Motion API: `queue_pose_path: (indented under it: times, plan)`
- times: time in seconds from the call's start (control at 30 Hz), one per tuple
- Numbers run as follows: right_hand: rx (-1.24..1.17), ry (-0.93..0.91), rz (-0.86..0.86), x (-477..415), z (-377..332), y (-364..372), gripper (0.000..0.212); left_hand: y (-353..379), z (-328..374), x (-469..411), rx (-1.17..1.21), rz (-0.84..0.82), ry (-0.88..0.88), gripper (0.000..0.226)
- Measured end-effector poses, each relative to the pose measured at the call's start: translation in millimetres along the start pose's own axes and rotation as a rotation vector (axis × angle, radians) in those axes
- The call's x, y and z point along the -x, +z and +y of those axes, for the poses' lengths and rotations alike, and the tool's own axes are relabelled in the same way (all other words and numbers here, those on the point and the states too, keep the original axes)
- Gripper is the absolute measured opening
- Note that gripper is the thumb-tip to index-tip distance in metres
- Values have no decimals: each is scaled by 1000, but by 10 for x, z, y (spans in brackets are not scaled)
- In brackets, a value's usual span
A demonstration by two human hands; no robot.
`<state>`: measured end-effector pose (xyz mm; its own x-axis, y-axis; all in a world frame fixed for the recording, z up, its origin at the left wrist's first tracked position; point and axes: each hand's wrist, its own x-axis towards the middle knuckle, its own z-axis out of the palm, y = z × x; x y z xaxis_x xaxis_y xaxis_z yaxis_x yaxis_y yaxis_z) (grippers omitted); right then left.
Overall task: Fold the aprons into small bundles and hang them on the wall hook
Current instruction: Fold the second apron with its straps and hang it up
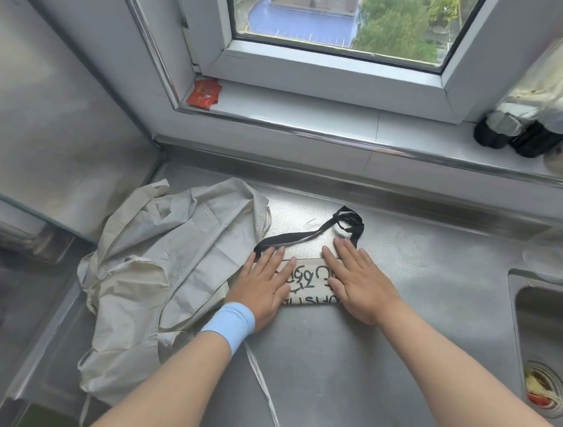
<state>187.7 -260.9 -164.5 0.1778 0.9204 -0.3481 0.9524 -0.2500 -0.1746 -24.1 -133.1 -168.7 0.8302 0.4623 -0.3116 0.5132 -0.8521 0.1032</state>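
left hand [263, 282] and right hand [357, 282] press folded apron [307, 283]; lettering unreadable.

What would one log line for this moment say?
step: pressing fold | left hand: flat on folded apron | right hand: flat on same | black strap: loose behind | crumpled apron: left, unfolded

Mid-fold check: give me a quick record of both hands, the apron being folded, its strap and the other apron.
folded apron: small printed bundle on the steel counter
left hand: flat, pressing the bundle's left end
right hand: flat, pressing its right end
black strap: loose loop beyond the bundle, toward the window
second apron: crumpled, unfolded, left of the bundle
wall hook: not in view
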Motion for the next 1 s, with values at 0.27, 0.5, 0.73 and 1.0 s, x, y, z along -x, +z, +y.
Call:
queue_pose_path:
  times: [0.27,0.5,0.73,1.0]
  plan:
    - [214,-47,198,32,-167,-133,58,-185,44,-20,-77,19,2,58]
    - [145,-155,173,111,-329,-233,25,-395,117,-25,-36,7,43,45]
    - [159,-122,70,89,-276,-322,39,-335,-11,47,73,9,29,60]
    - [39,25,111,-94,-166,-357,38,-328,-155,-77,227,4,-128,37]
